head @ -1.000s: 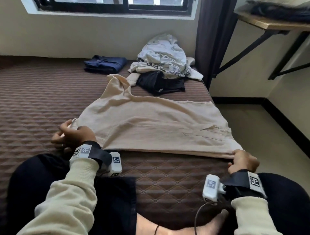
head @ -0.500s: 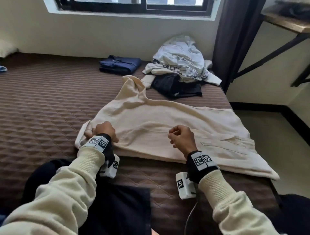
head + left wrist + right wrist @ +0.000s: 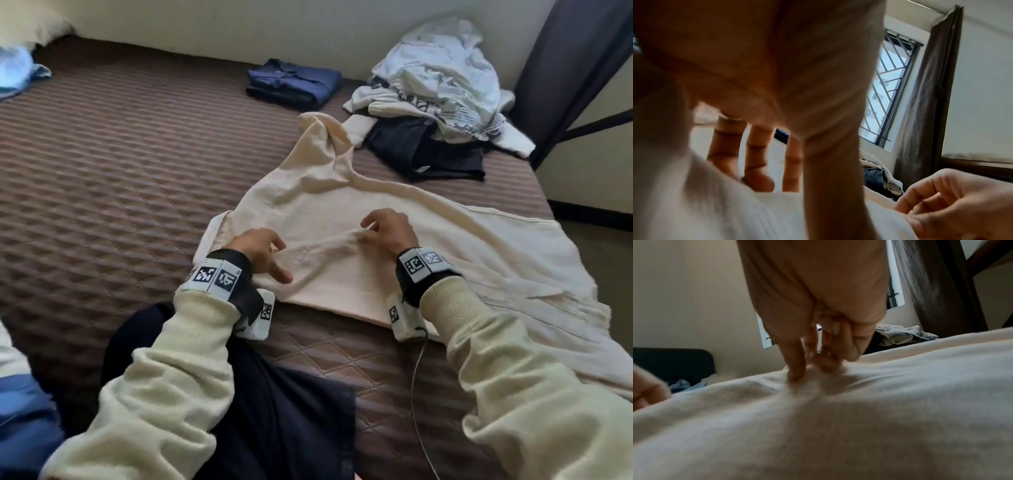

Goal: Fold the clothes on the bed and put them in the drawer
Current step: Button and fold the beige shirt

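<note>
Both hands sit mid-frame on the cream hoodie [image 3: 428,246]: left hand [image 3: 260,251] fingers spread flat, right hand [image 3: 390,231] pinching a ridge of fabric.

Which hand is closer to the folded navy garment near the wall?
Left. The left hand lies almost directly below the navy garment; the right hand sits further right. Both rest on the cream garment.

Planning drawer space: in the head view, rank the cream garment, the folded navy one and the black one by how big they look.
1. cream garment, nearest and spread out
2. black garment, partly under the pile
3. navy garment, folded, farthest; true sizes unsure
</note>
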The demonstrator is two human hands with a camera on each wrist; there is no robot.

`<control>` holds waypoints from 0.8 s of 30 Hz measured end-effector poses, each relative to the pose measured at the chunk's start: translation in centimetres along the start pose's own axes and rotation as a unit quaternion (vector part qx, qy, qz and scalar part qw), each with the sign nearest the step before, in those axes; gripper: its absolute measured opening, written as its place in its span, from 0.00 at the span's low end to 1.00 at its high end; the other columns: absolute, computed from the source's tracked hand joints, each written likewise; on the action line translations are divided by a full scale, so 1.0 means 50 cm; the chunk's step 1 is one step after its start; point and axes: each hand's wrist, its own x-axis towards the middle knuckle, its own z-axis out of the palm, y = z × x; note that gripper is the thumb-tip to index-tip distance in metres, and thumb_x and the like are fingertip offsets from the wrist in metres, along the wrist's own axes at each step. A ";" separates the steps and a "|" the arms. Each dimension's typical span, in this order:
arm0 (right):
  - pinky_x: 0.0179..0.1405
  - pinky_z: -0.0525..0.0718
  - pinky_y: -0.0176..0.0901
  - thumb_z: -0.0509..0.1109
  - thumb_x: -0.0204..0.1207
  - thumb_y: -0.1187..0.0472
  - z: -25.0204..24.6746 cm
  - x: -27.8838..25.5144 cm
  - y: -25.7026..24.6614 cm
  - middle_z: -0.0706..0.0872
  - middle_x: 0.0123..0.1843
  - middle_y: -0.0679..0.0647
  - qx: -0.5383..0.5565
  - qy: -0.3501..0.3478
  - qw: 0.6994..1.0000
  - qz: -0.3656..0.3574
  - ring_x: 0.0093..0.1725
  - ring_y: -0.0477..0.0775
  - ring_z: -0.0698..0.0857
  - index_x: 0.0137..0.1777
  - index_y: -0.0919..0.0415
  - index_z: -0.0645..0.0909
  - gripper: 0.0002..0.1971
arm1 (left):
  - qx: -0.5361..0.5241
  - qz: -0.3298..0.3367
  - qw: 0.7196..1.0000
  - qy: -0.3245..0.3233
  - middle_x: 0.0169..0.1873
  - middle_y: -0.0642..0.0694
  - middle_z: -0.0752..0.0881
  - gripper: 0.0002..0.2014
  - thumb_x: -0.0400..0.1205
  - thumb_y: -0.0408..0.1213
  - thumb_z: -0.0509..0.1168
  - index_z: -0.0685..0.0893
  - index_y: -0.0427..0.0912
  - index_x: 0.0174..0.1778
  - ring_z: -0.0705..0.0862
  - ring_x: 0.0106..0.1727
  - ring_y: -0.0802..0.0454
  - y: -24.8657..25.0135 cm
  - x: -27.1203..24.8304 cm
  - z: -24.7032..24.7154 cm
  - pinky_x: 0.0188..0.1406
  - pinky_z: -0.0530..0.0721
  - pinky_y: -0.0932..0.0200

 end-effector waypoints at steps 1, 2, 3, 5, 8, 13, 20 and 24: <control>0.59 0.81 0.47 0.77 0.73 0.54 -0.005 0.004 -0.001 0.87 0.58 0.56 0.023 0.044 0.999 -0.005 0.58 0.57 0.84 0.53 0.52 0.87 0.10 | 0.029 -0.009 0.999 -0.017 0.64 0.46 0.80 0.39 0.60 0.44 0.86 0.79 0.52 0.67 0.80 0.64 0.45 0.000 -0.001 0.000 0.64 0.78 0.53; 0.57 0.80 0.45 0.77 0.73 0.55 -0.011 0.006 -0.002 0.89 0.54 0.56 0.050 0.089 0.995 -0.009 0.56 0.56 0.85 0.50 0.53 0.88 0.07 | 0.049 -0.018 0.998 -0.018 0.67 0.46 0.78 0.42 0.58 0.43 0.86 0.77 0.55 0.69 0.78 0.67 0.44 -0.002 -0.001 -0.004 0.67 0.78 0.49; 0.56 0.80 0.44 0.77 0.73 0.56 -0.015 0.006 -0.001 0.90 0.51 0.56 0.072 0.122 0.990 -0.010 0.54 0.56 0.86 0.49 0.54 0.88 0.06 | 0.061 -0.027 0.998 -0.011 0.68 0.47 0.77 0.43 0.58 0.42 0.86 0.77 0.56 0.69 0.77 0.68 0.44 -0.006 -0.001 -0.007 0.69 0.77 0.46; 0.54 0.79 0.42 0.76 0.74 0.57 -0.012 0.007 0.006 0.90 0.50 0.56 0.090 0.145 0.985 -0.001 0.54 0.56 0.87 0.50 0.56 0.88 0.07 | 0.068 -0.041 0.997 0.015 0.68 0.48 0.79 0.39 0.58 0.37 0.86 0.80 0.60 0.64 0.76 0.69 0.44 -0.014 0.000 -0.012 0.70 0.75 0.43; 0.49 0.70 0.34 0.69 0.75 0.66 0.011 0.001 0.015 0.87 0.53 0.58 0.083 0.169 0.982 0.014 0.56 0.57 0.84 0.55 0.59 0.85 0.10 | 0.037 -0.069 0.993 0.091 0.69 0.50 0.78 0.26 0.62 0.34 0.84 0.85 0.59 0.52 0.74 0.71 0.46 -0.025 0.000 -0.022 0.73 0.69 0.44; 0.53 0.75 0.39 0.70 0.73 0.69 0.033 -0.050 -0.020 0.83 0.52 0.56 0.073 0.206 0.970 -0.110 0.53 0.56 0.81 0.53 0.58 0.85 0.11 | -0.040 -0.098 0.984 0.144 0.65 0.44 0.80 0.16 0.67 0.26 0.81 0.86 0.53 0.34 0.80 0.64 0.42 -0.039 0.010 -0.032 0.70 0.76 0.46; 0.69 0.70 0.55 0.74 0.75 0.51 0.074 -0.131 -0.015 0.72 0.69 0.55 -0.015 -0.125 0.980 -0.155 0.69 0.58 0.66 0.70 0.49 0.77 0.23 | 0.001 -0.065 0.977 0.205 0.69 0.43 0.78 0.27 0.69 0.41 0.80 0.82 0.57 0.64 0.73 0.72 0.37 0.011 -0.003 -0.016 0.74 0.66 0.36; 0.71 0.66 0.56 0.71 0.78 0.52 0.056 -0.148 -0.008 0.71 0.73 0.54 -0.005 -0.112 0.982 -0.151 0.74 0.58 0.64 0.73 0.49 0.74 0.23 | -0.057 0.151 0.974 0.156 0.63 0.45 0.80 0.26 0.72 0.43 0.78 0.82 0.55 0.66 0.78 0.64 0.46 0.108 -0.030 0.012 0.66 0.75 0.50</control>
